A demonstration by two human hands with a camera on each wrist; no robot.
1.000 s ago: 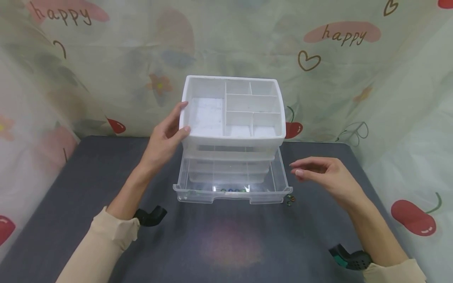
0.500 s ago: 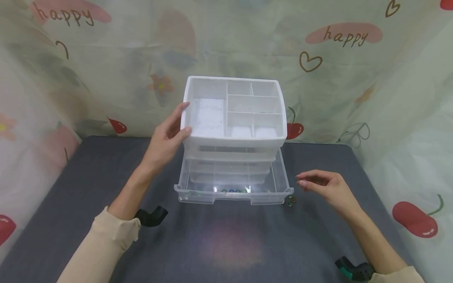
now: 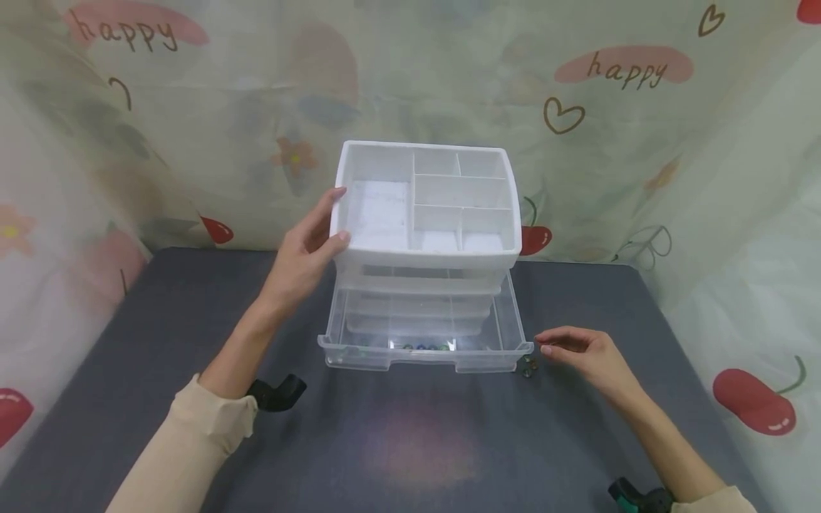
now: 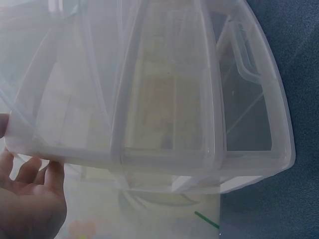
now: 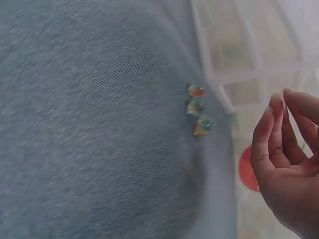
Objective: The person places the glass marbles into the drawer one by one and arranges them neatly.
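From where I stand: R hand [image 3: 586, 353] fingers loosely bent, nothing visible betw. thumb & tips, not touching marbles [image 5: 195, 107]. Marbles (approx. 3, blurred) on table [image 3: 288, 463], just left of R fingertips & nearer the person, by corner of clear drawer [image 3: 365, 358]. Round, so no long axis each; R hand much closer than L. L hand [image 3: 304, 249] grips side of white organizer [image 3: 423, 258], thumb at rim; drawer out below those fingers.
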